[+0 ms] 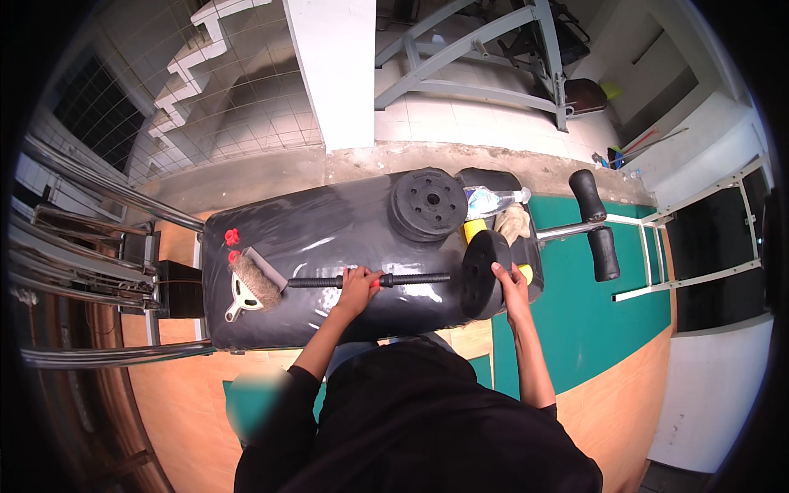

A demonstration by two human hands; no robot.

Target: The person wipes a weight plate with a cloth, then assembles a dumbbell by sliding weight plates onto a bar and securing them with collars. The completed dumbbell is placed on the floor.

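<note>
Left hand (358, 291) wraps the middle of a black, straight, ridged dumbbell bar (423, 278); right hand (514, 287) pinches the right edge of a matte black, round, thick-rimmed weight plate (479, 275), thumb over the near side.

Bar: thin, screw-like ridging on both ends, thicker collar-like section right of the hand, small red patch showing by the fingers. Runs roughly level left to right above the shiny black padded bench (329, 218); can't tell if it touches the pad. Right end points at the plate, just short of it, apart.

Plate: stands on edge, tilted, seen obliquely, so it reads as a narrow oval. Face dark, holes faint. Sits at the bench's near right part.

Behind it, a stack of black round weight plates (429, 201) lies flat, top one with a ring of holes around a centre hole. Clear plastic bottle with blue-white label (493, 201) and crumpled beige cloth item (514, 222) just right. Cream-handled brush with brown bristles (256, 283) and small red knobbed collars (232, 237) at left.
</note>
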